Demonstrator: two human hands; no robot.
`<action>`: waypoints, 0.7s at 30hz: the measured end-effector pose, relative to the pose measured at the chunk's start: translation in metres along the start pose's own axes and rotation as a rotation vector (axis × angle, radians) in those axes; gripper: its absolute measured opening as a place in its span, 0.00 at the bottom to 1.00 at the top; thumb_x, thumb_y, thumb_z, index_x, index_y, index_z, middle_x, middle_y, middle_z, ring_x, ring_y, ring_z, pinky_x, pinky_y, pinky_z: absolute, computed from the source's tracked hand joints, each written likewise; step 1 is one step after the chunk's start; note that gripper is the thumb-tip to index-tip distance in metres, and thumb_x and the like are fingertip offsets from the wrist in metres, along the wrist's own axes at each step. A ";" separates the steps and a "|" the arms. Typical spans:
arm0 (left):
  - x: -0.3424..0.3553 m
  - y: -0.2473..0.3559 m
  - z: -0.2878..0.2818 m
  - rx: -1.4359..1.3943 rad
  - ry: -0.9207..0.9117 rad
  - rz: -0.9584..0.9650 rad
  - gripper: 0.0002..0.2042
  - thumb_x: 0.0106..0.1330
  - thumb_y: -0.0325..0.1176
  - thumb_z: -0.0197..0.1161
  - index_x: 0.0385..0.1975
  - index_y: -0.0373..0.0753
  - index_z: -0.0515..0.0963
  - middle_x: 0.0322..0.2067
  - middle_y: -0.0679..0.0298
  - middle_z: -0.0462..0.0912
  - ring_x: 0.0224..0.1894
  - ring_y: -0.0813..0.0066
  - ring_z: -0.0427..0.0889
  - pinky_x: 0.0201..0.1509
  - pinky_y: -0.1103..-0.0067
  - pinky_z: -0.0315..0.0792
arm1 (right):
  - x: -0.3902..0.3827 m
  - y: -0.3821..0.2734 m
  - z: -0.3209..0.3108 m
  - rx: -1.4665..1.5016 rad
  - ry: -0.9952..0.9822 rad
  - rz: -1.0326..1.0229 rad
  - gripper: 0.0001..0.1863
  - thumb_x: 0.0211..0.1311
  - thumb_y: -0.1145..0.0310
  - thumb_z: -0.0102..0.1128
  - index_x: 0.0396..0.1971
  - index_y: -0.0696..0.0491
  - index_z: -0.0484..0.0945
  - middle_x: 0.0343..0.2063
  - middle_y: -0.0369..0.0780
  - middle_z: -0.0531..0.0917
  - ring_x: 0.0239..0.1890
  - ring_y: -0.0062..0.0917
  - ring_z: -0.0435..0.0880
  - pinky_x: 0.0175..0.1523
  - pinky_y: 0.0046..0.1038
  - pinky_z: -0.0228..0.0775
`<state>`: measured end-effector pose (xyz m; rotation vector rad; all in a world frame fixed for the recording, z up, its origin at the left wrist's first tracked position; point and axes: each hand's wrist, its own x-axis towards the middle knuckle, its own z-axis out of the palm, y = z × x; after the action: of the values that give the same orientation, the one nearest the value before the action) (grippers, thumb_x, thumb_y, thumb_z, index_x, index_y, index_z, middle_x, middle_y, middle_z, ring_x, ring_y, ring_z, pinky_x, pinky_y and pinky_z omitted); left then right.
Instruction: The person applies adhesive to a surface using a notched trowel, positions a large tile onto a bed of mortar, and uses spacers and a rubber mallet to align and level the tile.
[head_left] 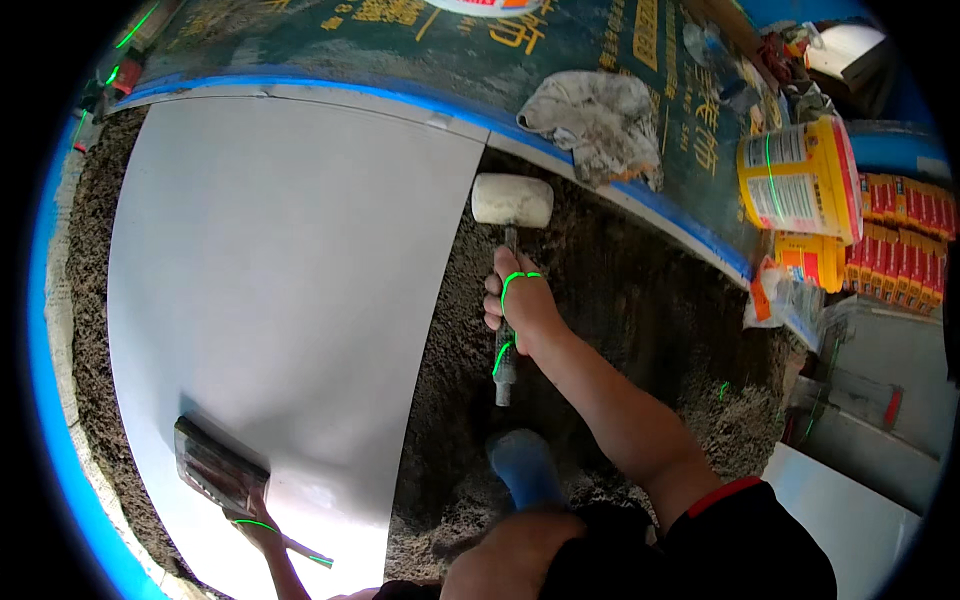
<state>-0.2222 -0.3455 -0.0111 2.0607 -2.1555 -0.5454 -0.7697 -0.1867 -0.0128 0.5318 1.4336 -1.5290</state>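
"Head view: what is grasped by the right hand (530,305)?"

"A mallet (512,200). Its dark handle (504,365) is encircled by the clenched right fingers (493,304); the white, barrel-shaped head is carried just beyond them, and the butt is left protruding on the near side."

"And what is held by the left hand (257,515)?"

"A dark rectangular tool (215,465) is gripped. Its broad part is seen up and to the left of the fingers, and a thin shaft is shown emerging at their lower right. The exact curl of these fingers cannot be told, nor whether the surface below is touched by the tool."

"How is the pale slab (290,250) placed?"

"It is laid out beneath the left fingers and is bounded just left of the right ones. Under the right fingers a rough dark bed (600,270) is exposed, on which, nearer the wearer, a blue boot (525,465) is seen."

"What is shown farther off?"

"Beyond the right fingers, toward the upper right, a stained cloth (600,115) is draped over the edge of a green sheet (440,50); well to their right, a yellow bucket (795,180) is seen."
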 end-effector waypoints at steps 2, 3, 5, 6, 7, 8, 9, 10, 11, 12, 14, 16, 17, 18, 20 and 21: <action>-0.003 0.012 0.006 -0.017 0.001 0.004 0.39 0.64 0.47 0.64 0.62 0.20 0.57 0.55 0.36 0.71 0.54 0.45 0.76 0.56 0.61 0.72 | 0.004 -0.003 0.002 0.063 -0.013 -0.004 0.13 0.73 0.54 0.49 0.36 0.47 0.63 0.23 0.32 0.64 0.17 0.19 0.62 0.21 0.29 0.57; -0.005 0.017 0.008 -0.024 0.004 0.003 0.39 0.65 0.47 0.64 0.62 0.20 0.57 0.55 0.36 0.72 0.53 0.45 0.77 0.56 0.61 0.72 | 0.004 -0.005 0.001 0.091 0.002 0.009 0.13 0.73 0.53 0.50 0.34 0.46 0.63 0.22 0.31 0.63 0.17 0.18 0.61 0.21 0.28 0.56; -0.002 0.017 0.002 -0.042 0.039 0.001 0.38 0.65 0.46 0.64 0.62 0.19 0.57 0.54 0.36 0.73 0.53 0.46 0.78 0.55 0.61 0.73 | 0.000 -0.010 0.008 0.151 0.004 0.029 0.15 0.73 0.52 0.50 0.30 0.45 0.63 0.20 0.29 0.61 0.17 0.17 0.58 0.21 0.27 0.54; 0.000 -0.003 0.003 -0.055 0.031 0.040 0.35 0.68 0.46 0.61 0.63 0.22 0.59 0.56 0.37 0.72 0.55 0.48 0.77 0.57 0.61 0.71 | -0.004 -0.014 0.006 0.129 -0.043 0.026 0.15 0.73 0.52 0.49 0.29 0.45 0.63 0.19 0.28 0.61 0.16 0.16 0.58 0.20 0.26 0.52; 0.002 0.006 0.005 -0.032 -0.014 0.055 0.34 0.68 0.46 0.60 0.63 0.23 0.60 0.57 0.38 0.72 0.56 0.49 0.77 0.58 0.60 0.70 | -0.005 -0.012 -0.005 0.160 -0.058 0.027 0.15 0.73 0.52 0.49 0.30 0.45 0.64 0.19 0.28 0.62 0.16 0.16 0.58 0.19 0.25 0.51; 0.001 0.025 0.003 0.002 -0.053 0.062 0.33 0.69 0.46 0.59 0.63 0.24 0.61 0.57 0.38 0.72 0.56 0.50 0.76 0.59 0.60 0.70 | -0.010 -0.011 -0.010 0.143 -0.012 -0.005 0.14 0.72 0.53 0.49 0.32 0.46 0.65 0.19 0.29 0.62 0.16 0.17 0.59 0.19 0.28 0.53; -0.003 0.032 -0.001 0.035 -0.095 0.065 0.32 0.69 0.46 0.59 0.63 0.25 0.62 0.58 0.39 0.72 0.57 0.51 0.76 0.59 0.60 0.69 | -0.017 -0.011 -0.016 0.123 0.036 -0.036 0.13 0.72 0.53 0.49 0.34 0.46 0.66 0.18 0.30 0.63 0.16 0.19 0.61 0.19 0.30 0.56; 0.000 0.011 -0.004 0.144 -0.091 0.030 0.31 0.70 0.47 0.58 0.63 0.29 0.65 0.59 0.40 0.70 0.59 0.51 0.74 0.61 0.59 0.67 | -0.022 -0.009 -0.020 0.116 0.063 -0.061 0.13 0.73 0.53 0.48 0.35 0.47 0.66 0.19 0.31 0.64 0.16 0.20 0.62 0.20 0.31 0.56; -0.001 0.002 -0.001 0.060 -0.064 0.017 0.31 0.69 0.47 0.59 0.63 0.28 0.64 0.59 0.39 0.69 0.59 0.51 0.73 0.61 0.59 0.66 | -0.025 -0.009 -0.024 0.103 0.096 -0.095 0.14 0.73 0.52 0.47 0.36 0.48 0.67 0.20 0.31 0.65 0.17 0.20 0.62 0.20 0.33 0.56; -0.001 -0.007 0.001 -0.023 -0.037 0.003 0.32 0.69 0.48 0.59 0.64 0.28 0.64 0.59 0.39 0.69 0.59 0.50 0.73 0.61 0.59 0.66 | -0.028 -0.010 -0.024 0.089 0.103 -0.127 0.16 0.74 0.51 0.45 0.37 0.50 0.66 0.20 0.31 0.65 0.19 0.21 0.63 0.22 0.35 0.57; 0.000 -0.018 0.008 -0.064 0.020 -0.024 0.35 0.67 0.49 0.61 0.63 0.26 0.60 0.58 0.40 0.67 0.58 0.45 0.70 0.61 0.57 0.66 | -0.030 -0.016 -0.017 0.101 0.129 -0.139 0.13 0.73 0.54 0.47 0.35 0.49 0.65 0.20 0.31 0.63 0.18 0.21 0.60 0.22 0.32 0.54; 0.000 -0.021 0.008 0.039 0.032 -0.047 0.37 0.66 0.50 0.62 0.63 0.25 0.59 0.57 0.39 0.67 0.58 0.44 0.69 0.60 0.56 0.66 | -0.017 -0.019 -0.010 0.077 0.087 -0.110 0.13 0.73 0.55 0.48 0.34 0.48 0.65 0.19 0.30 0.62 0.17 0.19 0.59 0.22 0.29 0.52; -0.002 -0.018 0.008 0.086 0.033 -0.059 0.37 0.66 0.50 0.62 0.62 0.24 0.58 0.56 0.39 0.67 0.58 0.43 0.68 0.60 0.55 0.66 | -0.011 -0.021 -0.001 0.054 0.084 -0.080 0.13 0.73 0.55 0.48 0.32 0.48 0.64 0.19 0.29 0.62 0.16 0.17 0.59 0.21 0.27 0.51; -0.003 -0.017 0.009 0.070 0.028 -0.076 0.37 0.66 0.50 0.62 0.62 0.24 0.58 0.56 0.38 0.67 0.58 0.43 0.68 0.60 0.54 0.66 | -0.006 -0.022 0.008 0.032 0.081 -0.050 0.14 0.74 0.55 0.48 0.31 0.48 0.64 0.18 0.28 0.62 0.15 0.16 0.59 0.20 0.25 0.50; -0.004 -0.015 0.007 0.033 0.026 -0.110 0.37 0.66 0.50 0.62 0.61 0.24 0.58 0.56 0.38 0.67 0.59 0.43 0.68 0.59 0.54 0.66 | 0.010 -0.022 0.010 0.027 0.048 -0.012 0.12 0.73 0.57 0.48 0.32 0.47 0.64 0.19 0.30 0.61 0.16 0.17 0.59 0.21 0.28 0.52; -0.004 -0.015 0.008 0.020 0.034 -0.089 0.37 0.66 0.50 0.62 0.61 0.24 0.59 0.56 0.37 0.66 0.58 0.43 0.68 0.59 0.53 0.67 | 0.016 -0.023 0.004 0.023 0.038 -0.025 0.10 0.73 0.57 0.47 0.34 0.47 0.65 0.20 0.31 0.62 0.17 0.19 0.59 0.22 0.30 0.55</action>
<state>-0.2104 -0.3403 -0.0226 2.1687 -2.0674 -0.4973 -0.7952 -0.1991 -0.0132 0.5612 1.4585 -1.5645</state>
